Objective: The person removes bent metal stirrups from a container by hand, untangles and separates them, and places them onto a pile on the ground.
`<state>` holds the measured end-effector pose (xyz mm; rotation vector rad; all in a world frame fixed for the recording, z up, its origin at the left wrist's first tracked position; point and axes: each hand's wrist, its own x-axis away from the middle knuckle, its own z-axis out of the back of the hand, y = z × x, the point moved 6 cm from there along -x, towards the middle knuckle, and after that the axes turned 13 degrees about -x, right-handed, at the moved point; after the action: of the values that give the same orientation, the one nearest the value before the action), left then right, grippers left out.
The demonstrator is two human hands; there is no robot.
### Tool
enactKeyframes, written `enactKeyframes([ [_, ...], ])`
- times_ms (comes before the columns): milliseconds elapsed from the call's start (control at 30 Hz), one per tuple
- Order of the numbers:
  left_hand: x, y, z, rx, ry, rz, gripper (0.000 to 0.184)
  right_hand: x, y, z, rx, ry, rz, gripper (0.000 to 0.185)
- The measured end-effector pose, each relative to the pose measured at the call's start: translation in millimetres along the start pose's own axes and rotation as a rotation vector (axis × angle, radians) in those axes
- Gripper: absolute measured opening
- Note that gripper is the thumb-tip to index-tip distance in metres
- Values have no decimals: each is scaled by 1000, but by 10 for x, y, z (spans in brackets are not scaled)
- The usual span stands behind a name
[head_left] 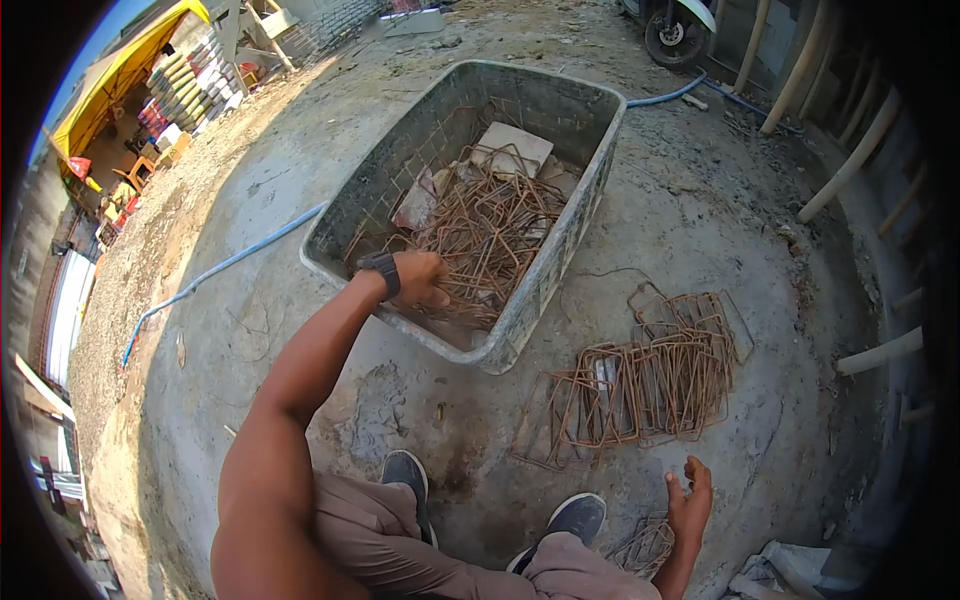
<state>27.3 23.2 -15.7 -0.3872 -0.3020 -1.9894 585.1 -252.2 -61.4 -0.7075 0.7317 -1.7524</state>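
Observation:
My left hand (pixel 420 279), with a dark watch at the wrist, reaches into a large grey plastic crate (pixel 345 190). Its fingers curl closed at the near end of a tangled heap of rusty rebar stirrups (pixel 500 225); the fingertips are partly hidden, but they seem to grip a stirrup. My right hand (pixel 688 498) hovers low at the right, fingers apart and holding nothing. Just beyond it, a row of rectangular rebar stirrups (pixel 645 385) lies stacked on the concrete. A smaller bundle of stirrups (pixel 642 548) rests on the ground beside my right leg.
Inside the crate are a pale tile piece (pixel 512 150) and other rubble. A blue hose (pixel 225 258) runs along the ground to the crate's left side. Wooden poles (pixel 850 160) lean along the right, near a motorbike wheel (pixel 678 38). White sacking (pixel 790 570) lies at lower right.

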Motion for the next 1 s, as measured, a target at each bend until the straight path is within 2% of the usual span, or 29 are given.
enactKeyframes([
  [100,229,195,685,-7,197,51,46,-18,-179,-69,-49,-38,4,53],
  [167,438,333,1156,-121,316,130,50,-2,-198,-111,-42,-61,3,52],
  [233,673,278,1612,26,542,184,57,6,-173,-133,-23,-72,1,51],
  [333,1041,292,2176,68,796,249,56,-22,-212,-165,-82,-90,29,49],
  [433,1325,519,2517,90,1017,237,46,-190,-495,-173,-152,-100,126,46],
  [633,1435,692,2632,325,1191,225,36,-561,-1526,-57,-245,-156,403,41],
  [733,1426,852,2669,462,1227,107,33,-779,-2081,5,-303,-188,465,41],
  [867,1482,1003,2785,440,1245,57,29,-1089,-2934,68,-402,-209,632,54],
  [933,1483,1095,2809,452,1246,-1,29,-1225,-3384,59,-453,-185,781,58],
  [1000,1486,1140,2805,467,1250,-27,35,-1372,-3735,-46,-482,-198,866,61],
])
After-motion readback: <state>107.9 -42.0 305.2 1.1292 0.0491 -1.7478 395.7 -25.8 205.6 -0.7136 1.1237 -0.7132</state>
